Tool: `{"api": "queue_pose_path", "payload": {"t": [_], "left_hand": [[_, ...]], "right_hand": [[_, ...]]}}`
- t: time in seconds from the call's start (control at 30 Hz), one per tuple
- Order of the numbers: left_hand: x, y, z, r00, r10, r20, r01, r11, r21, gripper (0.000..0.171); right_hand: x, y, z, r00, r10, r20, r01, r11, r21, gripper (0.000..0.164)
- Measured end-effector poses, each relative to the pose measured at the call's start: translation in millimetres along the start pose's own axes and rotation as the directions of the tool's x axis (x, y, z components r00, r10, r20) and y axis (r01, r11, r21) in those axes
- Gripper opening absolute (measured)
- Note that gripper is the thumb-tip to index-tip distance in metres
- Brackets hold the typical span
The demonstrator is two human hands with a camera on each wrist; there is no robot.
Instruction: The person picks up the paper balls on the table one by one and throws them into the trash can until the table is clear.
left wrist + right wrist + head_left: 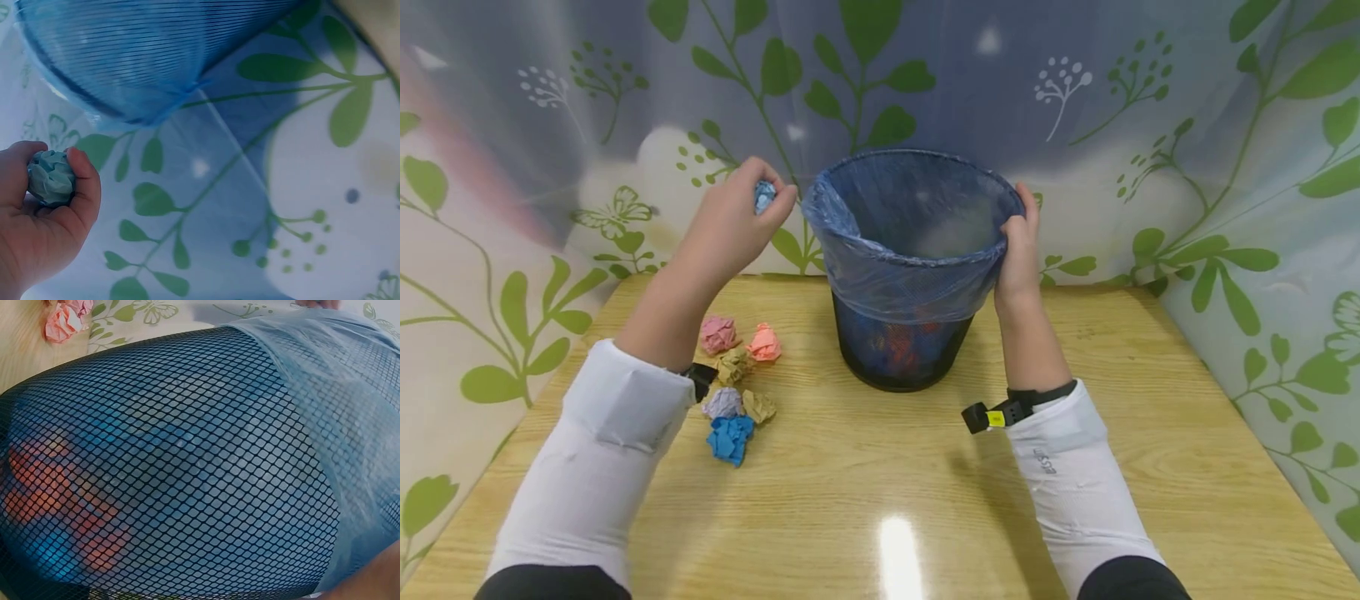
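Note:
My left hand (pixel 733 218) holds a crumpled light-blue paper ball (pixel 764 197) in its curled fingers, beside the left rim of a black mesh wastebasket (pixel 895 354). The same paper ball (pixel 52 178) shows between thumb and fingers in the left wrist view. A thin blue plastic bag (pixel 910 287) lines the basket and folds down over its rim. On the opposite side, my right hand (pixel 1021 250) grips the lined rim, thumb on the outside; some of its fingers are hidden. Through the mesh, red-orange and blue crumpled pieces (pixel 44 487) show low in the basket.
Left of the basket, several crumpled paper balls lie on the wooden table (pixel 865 475): pink (pixel 718 334), coral (pixel 764 342), tan (pixel 732 365), lavender (pixel 724 403) and bright blue (pixel 730 438). A leaf-patterned curtain (pixel 925 75) hangs behind the table and along both sides.

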State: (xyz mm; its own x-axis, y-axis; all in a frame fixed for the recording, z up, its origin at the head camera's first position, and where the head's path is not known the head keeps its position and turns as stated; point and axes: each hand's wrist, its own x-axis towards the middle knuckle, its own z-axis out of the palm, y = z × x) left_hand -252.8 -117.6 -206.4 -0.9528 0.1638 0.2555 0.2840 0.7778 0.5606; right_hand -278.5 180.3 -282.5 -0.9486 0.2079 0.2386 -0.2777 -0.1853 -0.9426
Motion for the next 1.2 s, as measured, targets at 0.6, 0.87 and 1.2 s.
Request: {"api": "queue_pose_path", "payload": {"t": [0.6,0.87,1.2], "left_hand": [[48.7,50.6,7.2,0.993,0.047,0.111,-0.047,0.999,0.001,0.037],[71.0,72.9,22.9,0.974,0.135,0.183,-0.15,0.986,0.071,0.035],[74.5,76.2,43.4,0.951,0.166,0.263,-0.206,0.969,0.133,0.041]], "right_hand": [[2,1,2,1.0,0.001,0.002,-0.001,1.0,-0.014,0.068],[2,0,-1,1.0,-0.009,0.003,0.009,1.0,-0.009,0.069],[0,-1,0,1.0,-0.004,-0.004,0.004,1.0,0.005,0.069]]}}
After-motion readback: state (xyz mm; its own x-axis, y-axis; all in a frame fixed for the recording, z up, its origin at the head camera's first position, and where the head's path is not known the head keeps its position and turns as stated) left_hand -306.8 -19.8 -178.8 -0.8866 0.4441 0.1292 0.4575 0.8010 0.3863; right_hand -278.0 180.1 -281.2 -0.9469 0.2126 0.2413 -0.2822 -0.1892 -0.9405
